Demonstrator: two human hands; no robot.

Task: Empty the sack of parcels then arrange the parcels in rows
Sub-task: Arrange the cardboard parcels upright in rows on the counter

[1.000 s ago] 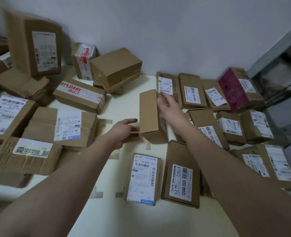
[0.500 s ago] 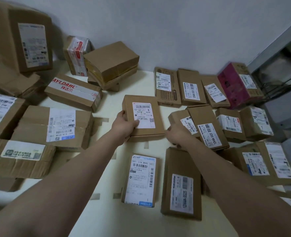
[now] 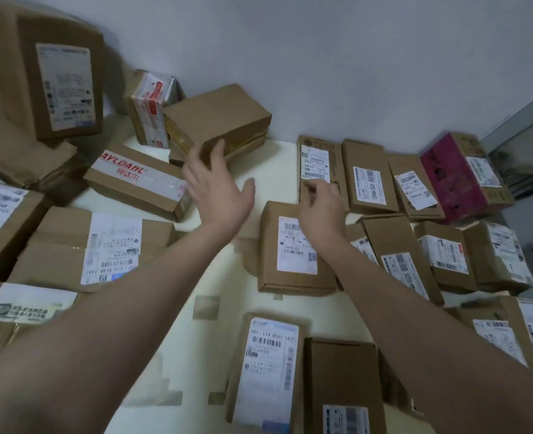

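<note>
Parcel nearest us: a flat brown cardboard carton with a long white label [image 3: 268, 371], lying face up on the pale cream surface [image 3: 196, 355]. Just beside it on the right we note a plain brown cardboard box with a small label [image 3: 343, 386].

Middle ground: a brown cardboard parcel with a square white label [image 3: 293, 245] lies flat, label up, at the left end of a row of labelled brown parcels. Its right-hand neighbour, a tilted brown carton [image 3: 396, 255], leans across another one. The right hand [image 3: 321, 208] hangs over the far right corner of the square-labelled parcel, fingers loosely bent and gripping nothing. We cannot tell whether the fingertips touch the cardboard. The left hand [image 3: 218, 186] is in the air to the left of that parcel, fingers straight and spread, holding nothing; it is blurred.

Farther: a back row runs along the white wall [image 3: 321, 57], made of three flat brown cartons, the leftmost [image 3: 318, 167] just beyond the right hand, ending in a magenta box [image 3: 459, 177]. On the left is an unsorted heap: a brown box with red lettering on white tape [image 3: 140, 180], a plain brown box stacked on another [image 3: 218, 117], and a tall upright brown box [image 3: 49, 76].
</note>
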